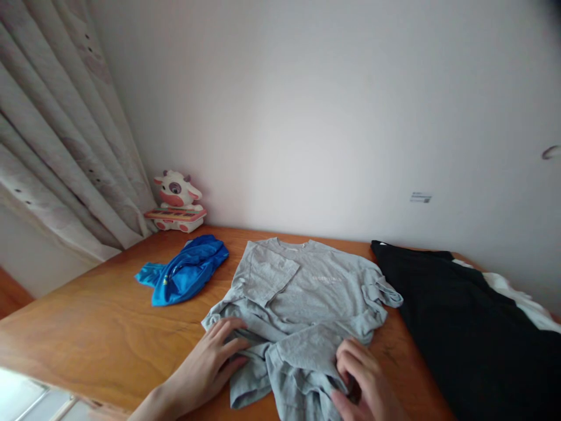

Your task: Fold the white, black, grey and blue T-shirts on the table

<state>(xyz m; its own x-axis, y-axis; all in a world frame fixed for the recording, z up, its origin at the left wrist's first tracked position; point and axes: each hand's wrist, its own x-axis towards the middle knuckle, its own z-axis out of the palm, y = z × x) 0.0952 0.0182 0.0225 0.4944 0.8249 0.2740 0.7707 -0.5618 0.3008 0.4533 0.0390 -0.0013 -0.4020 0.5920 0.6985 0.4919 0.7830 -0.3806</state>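
Observation:
A grey T-shirt (311,286) lies rumpled on the wooden table (109,327), its collar toward the wall and its lower part bunched near me. One sleeve is folded over the chest. My left hand (210,362) rests on the shirt's lower left edge with its fingers apart. At the lower right, my right hand (362,377) has its fingers curled around a fold of the grey cloth.
A blue shiny garment (188,272) lies crumpled at the left. Behind it stands a cow toy with a keyboard (177,202). Black clothing (464,316) and a white cloth (521,298) cover the right side. A curtain (65,128) hangs at the far left.

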